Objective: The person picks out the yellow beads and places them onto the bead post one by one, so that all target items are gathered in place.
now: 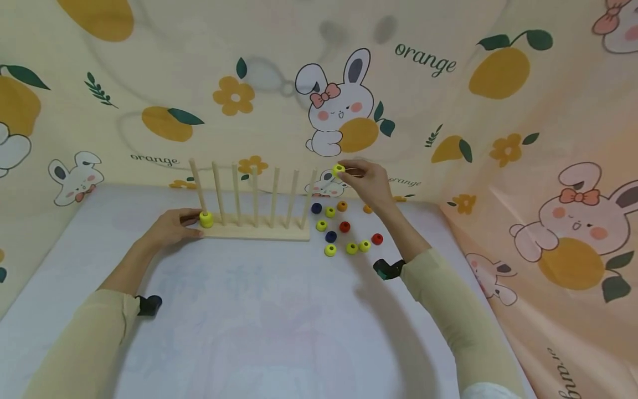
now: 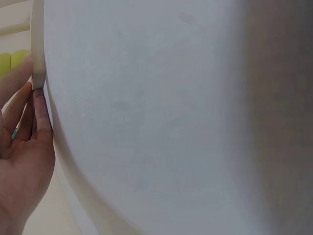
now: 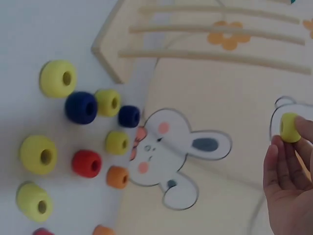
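A wooden peg rack with a row of upright pegs stands on the table. Two yellow beads are stacked at the foot of its leftmost peg. My left hand grips the left end of the base, thumb at the front and fingers behind; the left wrist view shows the fingertips at the base's end. Raised above the table, to the right of the rack, my right hand pinches a yellow bead between thumb and fingers. The bead's hole shows in the head view.
Loose beads lie on the table right of the rack: several yellow ones, dark blue ones, red ones and orange ones. Behind the rack rises a printed cloth. A similar cloth hangs along the table's right side.
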